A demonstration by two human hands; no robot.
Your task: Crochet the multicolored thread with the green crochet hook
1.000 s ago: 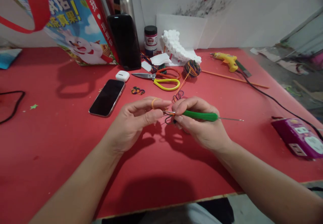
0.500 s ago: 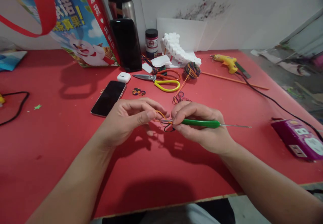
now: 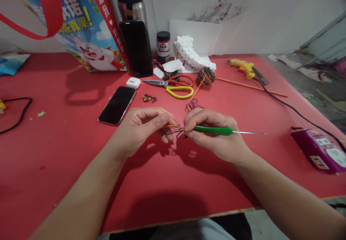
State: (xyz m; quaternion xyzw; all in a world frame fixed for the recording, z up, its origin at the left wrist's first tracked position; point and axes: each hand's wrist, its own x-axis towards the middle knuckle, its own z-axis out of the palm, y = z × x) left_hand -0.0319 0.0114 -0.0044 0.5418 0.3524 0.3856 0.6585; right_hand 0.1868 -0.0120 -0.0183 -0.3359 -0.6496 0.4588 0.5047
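Yarn (image 3: pixel 173 126), with an orange strand and a small dark loop, sits between the person's two hands, over the front middle of the red worktop (image 3: pixel 67 142). The right hand (image 3: pixel 216 133) grips a crochet hook (image 3: pixel 213 130) by its green handle, with thumb and fingers closed near its left end; a thin metal shaft sticks out past the hand to the right. The left hand (image 3: pixel 146 124) is curled beside the yarn, thumb over the fingers; whether it pinches the strand cannot be told. The hands are near each other but apart.

Just beyond the right fingers lie loose strands (image 3: pixel 193 104), with an orange one running up to a ball of yarn (image 3: pixel 205 76). Left of the ball are scissors (image 3: pixel 165 84), and nearer, a small knotted piece (image 3: pixel 149 98). A phone (image 3: pixel 117 105) lies beyond the left hand, just beside a white case (image 3: pixel 133 83).

Farther back stand a printed bag (image 3: pixel 94 48), a metal bottle (image 3: pixel 132 7) and a jar (image 3: pixel 163 47). To the right lies a yellow glue gun (image 3: pixel 244 68).
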